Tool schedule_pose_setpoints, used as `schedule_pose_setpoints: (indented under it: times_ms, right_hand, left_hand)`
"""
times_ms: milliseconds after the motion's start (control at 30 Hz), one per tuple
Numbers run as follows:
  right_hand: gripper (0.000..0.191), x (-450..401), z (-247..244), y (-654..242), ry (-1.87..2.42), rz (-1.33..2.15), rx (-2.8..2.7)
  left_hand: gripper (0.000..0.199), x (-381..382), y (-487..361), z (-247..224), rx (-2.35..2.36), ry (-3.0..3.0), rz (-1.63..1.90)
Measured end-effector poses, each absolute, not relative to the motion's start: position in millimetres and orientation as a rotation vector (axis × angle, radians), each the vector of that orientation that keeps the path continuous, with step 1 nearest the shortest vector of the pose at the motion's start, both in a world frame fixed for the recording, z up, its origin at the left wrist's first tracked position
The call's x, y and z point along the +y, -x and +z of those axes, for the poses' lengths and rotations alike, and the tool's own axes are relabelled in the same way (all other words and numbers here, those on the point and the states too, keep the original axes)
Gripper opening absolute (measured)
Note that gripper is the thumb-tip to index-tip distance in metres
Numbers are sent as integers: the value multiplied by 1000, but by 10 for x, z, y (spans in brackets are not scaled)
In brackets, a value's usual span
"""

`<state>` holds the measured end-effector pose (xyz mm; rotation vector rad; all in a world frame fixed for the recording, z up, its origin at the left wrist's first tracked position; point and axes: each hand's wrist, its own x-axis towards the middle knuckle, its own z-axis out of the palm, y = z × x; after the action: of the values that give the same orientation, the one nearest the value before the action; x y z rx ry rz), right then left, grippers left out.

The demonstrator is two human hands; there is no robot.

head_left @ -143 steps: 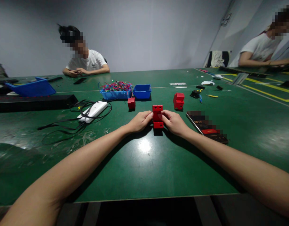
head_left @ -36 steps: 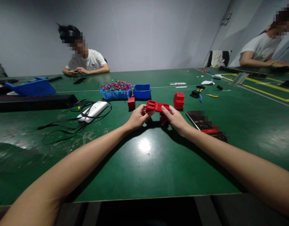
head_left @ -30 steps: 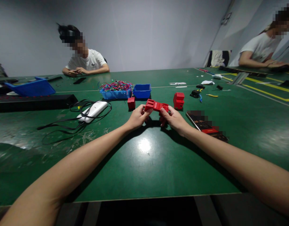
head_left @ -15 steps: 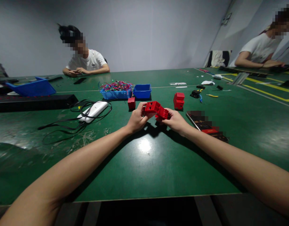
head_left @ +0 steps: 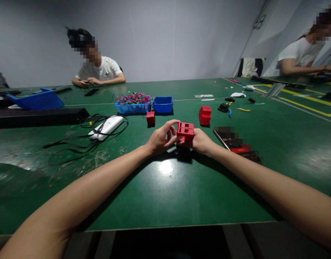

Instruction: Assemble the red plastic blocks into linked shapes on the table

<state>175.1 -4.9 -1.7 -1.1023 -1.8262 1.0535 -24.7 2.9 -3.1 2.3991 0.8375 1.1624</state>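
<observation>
A red plastic housing [head_left: 185, 130] with rectangular openings in its face is held just above the green table. My right hand [head_left: 201, 141] grips it from the right and below, fingers partly hidden behind it. At its left edge, my left hand [head_left: 163, 137] is curled, with index fingertip at the top corner and thumb near the lower side. Behind my left hand a small red block [head_left: 150, 118] stands on the table. Another red housing [head_left: 205, 115], with a stepped shape, stands beyond my right hand.
Beyond lie a blue bin [head_left: 133, 108] of colourful wires and a second blue bin [head_left: 163, 104]. A white power strip [head_left: 107, 128] with looped black cable is left, a phone [head_left: 234, 144] right. Cutters [head_left: 225, 107] lie farther back. Two people [head_left: 100, 72] sit across the table.
Two angled red pieces between my hands now appear as one squared-up block, turned and shifted slightly right. My left fingers have loosened around its left side. The person at right moved their arms.
</observation>
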Motion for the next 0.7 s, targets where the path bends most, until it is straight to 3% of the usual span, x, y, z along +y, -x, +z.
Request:
schedule_pose_setpoints:
  times_ms: [333,567,700]
  right_hand:
    - [26,-83,27,-1764,1073,955,-1963]
    - [41,-26,-60,-1764,1048,936,-1884]
    - [46,-45,-53,-1752,1132,1020,-1737]
  left_hand:
    - [40,28,221,-50,592,-2693,1298]
    - [35,52,188,14,966,-2155,1286]
    - [42,158,175,6,1045,-1844,1208]
